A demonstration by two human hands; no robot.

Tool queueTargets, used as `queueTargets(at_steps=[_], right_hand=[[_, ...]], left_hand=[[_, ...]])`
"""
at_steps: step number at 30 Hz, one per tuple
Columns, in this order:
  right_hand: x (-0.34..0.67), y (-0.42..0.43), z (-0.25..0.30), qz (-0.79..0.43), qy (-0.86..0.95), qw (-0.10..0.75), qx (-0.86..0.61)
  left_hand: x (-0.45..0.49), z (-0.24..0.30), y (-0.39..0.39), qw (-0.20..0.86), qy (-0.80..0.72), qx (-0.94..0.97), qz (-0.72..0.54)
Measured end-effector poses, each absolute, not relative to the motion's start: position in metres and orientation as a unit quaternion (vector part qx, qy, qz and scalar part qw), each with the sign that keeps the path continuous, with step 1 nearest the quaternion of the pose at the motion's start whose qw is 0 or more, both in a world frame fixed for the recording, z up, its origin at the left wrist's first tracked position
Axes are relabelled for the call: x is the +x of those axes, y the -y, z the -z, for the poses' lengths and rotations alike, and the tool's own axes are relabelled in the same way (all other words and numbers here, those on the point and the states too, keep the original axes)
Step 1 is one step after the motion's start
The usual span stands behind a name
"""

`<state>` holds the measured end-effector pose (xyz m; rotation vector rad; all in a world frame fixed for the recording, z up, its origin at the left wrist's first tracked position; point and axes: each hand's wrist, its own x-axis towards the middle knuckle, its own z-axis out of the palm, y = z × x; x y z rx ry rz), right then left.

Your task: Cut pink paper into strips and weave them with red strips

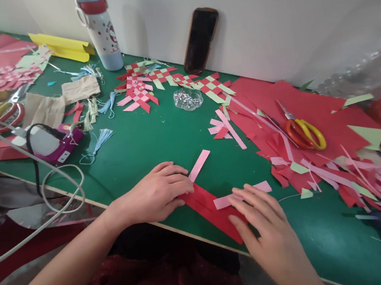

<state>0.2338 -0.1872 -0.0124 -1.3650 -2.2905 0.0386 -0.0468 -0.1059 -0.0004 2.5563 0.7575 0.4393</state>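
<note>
A folded piece of red paper (211,206) lies slantwise at the front edge of the green table. My left hand (157,191) has its fingers bent and closed on the paper's upper left end. From under those fingertips a short pink paper strip (200,164) sticks out away from me. A second pink strip (263,187) lies across the right part of the red paper. Over its middle rests my right hand (266,219), fingers stretched out, thumb apart and near the red paper's right end. What lies under the right palm is hidden.
Scissors (305,134) and many paper scraps (355,179) lie on red sheets at right. Behind are woven paper pieces (139,95), a dish of beads (188,99), a bottle (101,36) and a leaning phone (200,39). A white cable (58,202) loops over the left edge.
</note>
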Motion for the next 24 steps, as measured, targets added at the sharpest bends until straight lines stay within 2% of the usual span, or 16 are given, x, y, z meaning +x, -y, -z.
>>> queueTargets(at_steps=[7,14,24], right_hand=[[0.231,0.196,0.012,-0.024,0.861,0.181,-0.475],[0.231,0.197,0.014,-0.031,0.854,0.182,-0.486],[0.233,0.194,0.011,-0.027,0.866,0.164,-0.472]], left_hand=[[-0.048,-0.001,0.114,0.163,-0.275,0.933,-0.164],[-0.051,-0.003,0.125,0.093,-0.291,0.941,-0.148],[-0.063,0.002,0.149,0.047,-0.315,0.937,-0.142]])
